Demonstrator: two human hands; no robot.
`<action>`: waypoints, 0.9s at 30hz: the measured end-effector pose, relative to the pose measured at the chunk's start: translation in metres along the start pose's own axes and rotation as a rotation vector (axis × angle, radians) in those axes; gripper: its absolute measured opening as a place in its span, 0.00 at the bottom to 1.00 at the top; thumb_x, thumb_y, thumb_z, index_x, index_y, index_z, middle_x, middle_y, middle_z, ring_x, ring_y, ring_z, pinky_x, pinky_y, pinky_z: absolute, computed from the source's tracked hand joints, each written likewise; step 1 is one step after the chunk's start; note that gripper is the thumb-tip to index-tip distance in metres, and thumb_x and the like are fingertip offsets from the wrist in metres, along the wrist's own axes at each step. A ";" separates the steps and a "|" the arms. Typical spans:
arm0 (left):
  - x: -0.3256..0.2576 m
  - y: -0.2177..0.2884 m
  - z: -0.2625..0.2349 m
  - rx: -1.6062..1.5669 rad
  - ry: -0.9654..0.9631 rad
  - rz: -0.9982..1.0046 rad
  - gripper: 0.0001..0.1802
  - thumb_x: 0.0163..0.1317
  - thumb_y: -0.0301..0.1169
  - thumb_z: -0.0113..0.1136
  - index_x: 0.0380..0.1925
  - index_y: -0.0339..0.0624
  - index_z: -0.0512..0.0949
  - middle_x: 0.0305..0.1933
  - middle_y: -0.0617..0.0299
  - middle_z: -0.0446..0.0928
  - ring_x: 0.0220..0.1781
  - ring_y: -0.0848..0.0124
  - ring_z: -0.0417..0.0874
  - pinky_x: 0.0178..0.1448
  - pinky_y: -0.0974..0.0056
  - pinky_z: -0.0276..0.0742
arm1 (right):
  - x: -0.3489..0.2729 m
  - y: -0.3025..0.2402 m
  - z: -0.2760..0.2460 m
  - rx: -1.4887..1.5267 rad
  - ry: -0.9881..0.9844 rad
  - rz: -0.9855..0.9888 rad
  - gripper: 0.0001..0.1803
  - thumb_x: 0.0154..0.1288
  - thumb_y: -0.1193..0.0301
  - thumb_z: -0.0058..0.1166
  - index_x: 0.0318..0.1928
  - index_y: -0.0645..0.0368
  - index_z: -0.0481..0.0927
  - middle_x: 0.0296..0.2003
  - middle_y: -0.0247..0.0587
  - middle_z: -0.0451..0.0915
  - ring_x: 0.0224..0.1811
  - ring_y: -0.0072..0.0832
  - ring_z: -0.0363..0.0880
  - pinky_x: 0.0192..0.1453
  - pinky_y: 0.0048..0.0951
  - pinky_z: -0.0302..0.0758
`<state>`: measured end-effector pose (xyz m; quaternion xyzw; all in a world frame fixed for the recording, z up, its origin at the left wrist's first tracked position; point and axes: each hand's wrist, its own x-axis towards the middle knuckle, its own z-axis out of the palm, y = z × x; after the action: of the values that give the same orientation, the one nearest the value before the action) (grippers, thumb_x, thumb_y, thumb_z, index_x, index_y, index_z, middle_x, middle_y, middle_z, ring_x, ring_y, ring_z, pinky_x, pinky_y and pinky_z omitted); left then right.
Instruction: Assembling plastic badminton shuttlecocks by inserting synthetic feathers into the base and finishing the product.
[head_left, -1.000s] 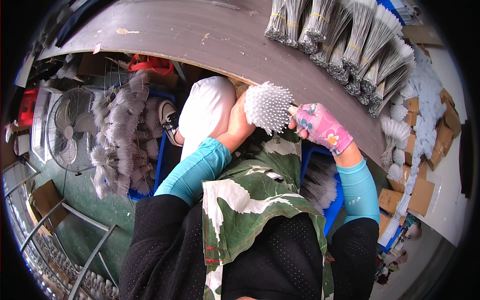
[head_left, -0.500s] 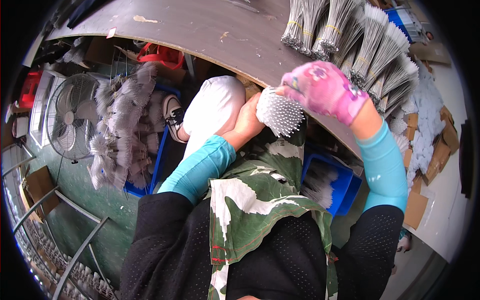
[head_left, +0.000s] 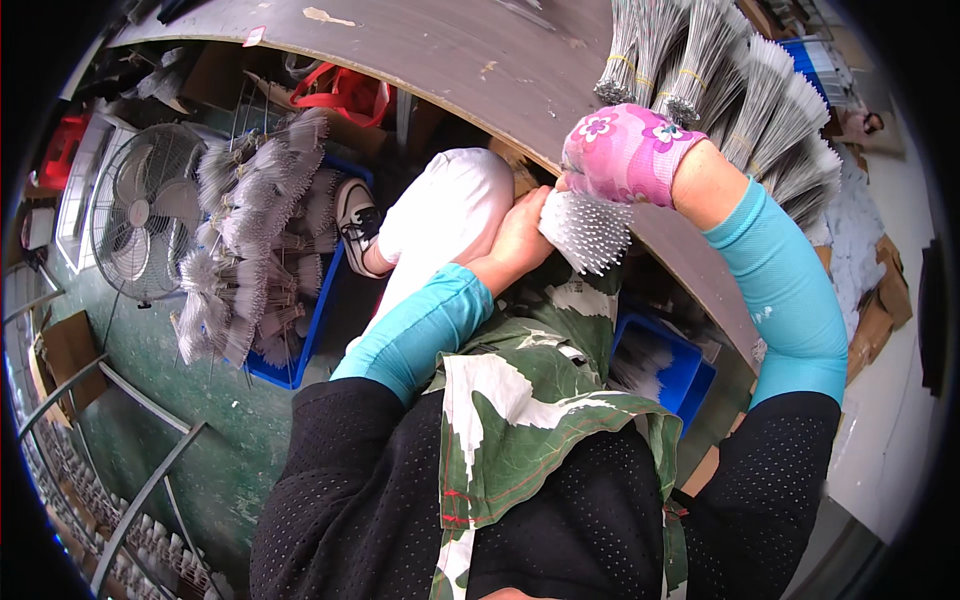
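A bundle of thin white brushes (head_left: 588,232), its many pale round tips facing me, is gripped in my bare left hand (head_left: 522,235) near the table edge. Over the top of that bundle is my right hand (head_left: 625,158), in a pink flowered glove. Its fingers are curled at the bundle's upper side by my left fingertips; whatever they pinch is hidden behind the glove. On the table (head_left: 440,85) behind the right hand lie similar bundles of thin wire brushes (head_left: 705,60), some tied with yellow bands.
To the left are a standing fan (head_left: 140,212) and a blue crate (head_left: 295,372) heaped with white brushes (head_left: 265,190). Another blue bin (head_left: 685,375) stands below the table. A metal rack (head_left: 150,495) is at lower left; cardboard (head_left: 880,300) lies at right.
My right forearm has swung upward and the gloved wrist has turned over the bundle. The bundle and my left hand sit slightly farther right in view, as the whole scene has shifted.
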<state>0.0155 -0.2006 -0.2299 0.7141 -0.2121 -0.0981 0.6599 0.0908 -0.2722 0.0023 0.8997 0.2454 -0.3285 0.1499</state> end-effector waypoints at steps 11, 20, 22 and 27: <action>0.001 -0.002 0.003 -0.029 0.000 0.013 0.19 0.49 0.29 0.61 0.41 0.39 0.69 0.40 0.46 0.74 0.46 0.46 0.74 0.48 0.52 0.70 | -0.017 0.028 0.003 0.342 0.083 0.005 0.19 0.65 0.58 0.47 0.34 0.63 0.81 0.28 0.51 0.80 0.34 0.43 0.79 0.39 0.35 0.74; 0.002 -0.001 0.002 -0.096 -0.027 -0.028 0.23 0.51 0.32 0.63 0.48 0.40 0.73 0.46 0.48 0.77 0.51 0.53 0.77 0.54 0.58 0.72 | -0.102 0.020 0.078 1.502 0.369 0.371 0.20 0.67 0.56 0.47 0.39 0.61 0.80 0.27 0.28 0.78 0.21 0.09 0.66 0.24 0.10 0.60; -0.001 -0.005 0.009 -0.353 -0.065 -0.111 0.19 0.52 0.30 0.63 0.45 0.39 0.75 0.45 0.51 0.78 0.48 0.59 0.80 0.52 0.62 0.73 | -0.112 0.008 0.099 1.612 0.406 0.451 0.20 0.67 0.55 0.48 0.37 0.61 0.81 0.21 0.25 0.73 0.19 0.10 0.63 0.22 0.12 0.57; -0.006 -0.020 0.016 -0.366 -0.060 -0.167 0.17 0.53 0.27 0.60 0.44 0.38 0.76 0.43 0.54 0.80 0.46 0.66 0.80 0.50 0.64 0.74 | -0.119 -0.013 0.140 1.688 0.502 0.557 0.20 0.68 0.57 0.47 0.35 0.63 0.81 0.19 0.27 0.71 0.21 0.13 0.66 0.27 0.17 0.61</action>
<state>0.0072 -0.2113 -0.2521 0.5943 -0.1504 -0.2105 0.7615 -0.0676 -0.3621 -0.0239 0.7821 -0.2756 -0.1457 -0.5396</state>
